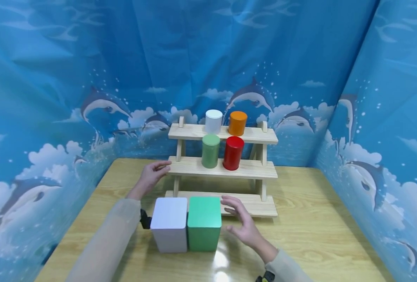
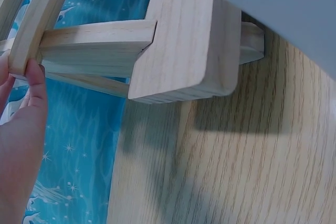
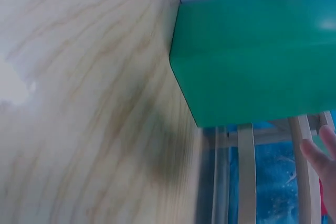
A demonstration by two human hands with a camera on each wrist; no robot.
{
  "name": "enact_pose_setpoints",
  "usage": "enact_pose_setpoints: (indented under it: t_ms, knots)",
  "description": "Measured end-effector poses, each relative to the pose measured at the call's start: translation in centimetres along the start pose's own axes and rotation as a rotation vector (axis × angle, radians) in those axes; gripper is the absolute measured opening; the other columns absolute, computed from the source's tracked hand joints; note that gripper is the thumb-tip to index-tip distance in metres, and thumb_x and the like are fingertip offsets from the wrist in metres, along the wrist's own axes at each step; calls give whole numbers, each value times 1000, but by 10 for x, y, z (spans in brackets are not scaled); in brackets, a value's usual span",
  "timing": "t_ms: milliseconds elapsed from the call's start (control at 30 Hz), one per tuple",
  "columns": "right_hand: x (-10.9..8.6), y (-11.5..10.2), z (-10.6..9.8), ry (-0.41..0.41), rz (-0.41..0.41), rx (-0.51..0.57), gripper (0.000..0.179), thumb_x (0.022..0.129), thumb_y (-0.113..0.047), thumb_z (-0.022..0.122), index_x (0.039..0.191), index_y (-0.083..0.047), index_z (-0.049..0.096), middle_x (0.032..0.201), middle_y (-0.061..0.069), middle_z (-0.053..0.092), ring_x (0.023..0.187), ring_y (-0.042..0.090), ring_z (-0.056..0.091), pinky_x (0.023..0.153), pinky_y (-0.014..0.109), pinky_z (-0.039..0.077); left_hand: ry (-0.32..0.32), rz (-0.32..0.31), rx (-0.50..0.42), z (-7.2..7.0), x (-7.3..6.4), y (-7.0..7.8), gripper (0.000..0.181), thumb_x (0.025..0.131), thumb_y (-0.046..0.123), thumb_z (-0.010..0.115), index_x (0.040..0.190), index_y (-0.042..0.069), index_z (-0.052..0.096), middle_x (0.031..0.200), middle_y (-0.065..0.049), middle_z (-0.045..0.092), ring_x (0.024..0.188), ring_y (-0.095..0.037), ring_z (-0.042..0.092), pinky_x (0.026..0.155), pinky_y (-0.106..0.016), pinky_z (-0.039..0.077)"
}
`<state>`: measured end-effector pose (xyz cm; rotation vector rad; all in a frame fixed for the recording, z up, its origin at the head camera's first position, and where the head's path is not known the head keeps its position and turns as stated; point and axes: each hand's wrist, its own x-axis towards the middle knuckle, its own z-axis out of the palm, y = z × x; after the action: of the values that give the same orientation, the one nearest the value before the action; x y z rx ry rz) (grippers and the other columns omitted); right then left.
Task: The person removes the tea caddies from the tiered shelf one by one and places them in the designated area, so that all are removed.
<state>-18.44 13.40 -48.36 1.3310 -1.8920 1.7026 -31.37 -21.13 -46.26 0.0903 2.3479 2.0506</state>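
Note:
A three-tier wooden display stand (image 1: 259,170) stands towards the back of the table. My left hand (image 1: 150,178) pinches the left end of its middle shelf; the left wrist view shows the thumb and fingers on either side of the wooden edge (image 2: 27,40). In front of the stand, a white box (image 1: 169,225) and a green box (image 1: 204,225) stand side by side. Just right of the green box is my right hand (image 1: 242,223), fingers spread and holding nothing. The boxes hide part of the bottom shelf.
On the top shelf are a white cylinder (image 1: 213,122) and an orange cylinder (image 1: 237,123). A green cylinder (image 1: 210,152) and a red cylinder (image 1: 233,153) stand on the middle shelf. Blue dolphin-print curtains (image 1: 194,51) surround the wooden table (image 1: 307,227) at the back and sides.

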Motion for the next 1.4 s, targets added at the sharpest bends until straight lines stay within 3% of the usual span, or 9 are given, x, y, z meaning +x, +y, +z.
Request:
enact_pose_setpoints:
  t_ms: [167,300,433,567,700,900,1133,1400]
  knots:
    - [-1,0,-10,26,38,38,63,95,-31,54,134,13,31,132,35,33,115,47,43,92,50,45,4,-1,-32,1,0,0,45,88,27,66,125,4,56,131,-12,51,116,-24,50,93,-35,47]
    - [-1,-2,-17,64,69,34,51,95,-11,54,133,14,31,132,31,37,112,46,46,89,48,48,2,-9,-35,0,0,-1,44,88,25,65,125,4,56,131,-12,51,116,-24,50,92,-33,47]
    - [3,-7,-23,111,103,13,44,88,15,49,130,17,34,133,23,41,109,46,49,86,48,49,7,-10,-24,0,0,0,44,88,26,65,125,5,57,130,-12,51,115,-23,51,92,-32,48]
    - [10,-18,-27,145,124,-25,48,80,29,43,126,19,36,129,24,44,104,49,49,83,47,50,0,1,-46,-1,1,0,44,88,25,66,125,3,56,130,-12,52,113,-22,52,94,-35,46]
    - [18,-25,-30,170,145,-76,49,78,32,44,124,19,38,126,25,46,101,49,49,82,45,51,-2,12,-64,-1,1,1,45,88,24,66,125,2,56,130,-13,51,110,-19,54,93,-35,47]
    - [22,-23,-35,218,138,-89,43,80,28,47,122,20,40,123,28,46,101,46,52,83,33,52,-3,18,-60,-1,1,2,46,87,25,66,125,1,56,130,-13,52,105,-14,56,85,-25,51]
    - [27,-21,-38,263,117,-124,41,79,27,50,119,21,42,118,32,48,100,43,53,84,27,51,-7,16,-64,0,0,1,45,88,24,66,125,1,56,129,-14,52,103,-12,57,86,-26,51]
    - [39,-21,-43,294,107,-161,41,78,26,52,117,20,44,113,37,47,102,25,57,84,27,51,-14,30,-70,-1,0,0,45,87,24,66,125,0,56,129,-14,52,103,-12,57,87,-29,50]
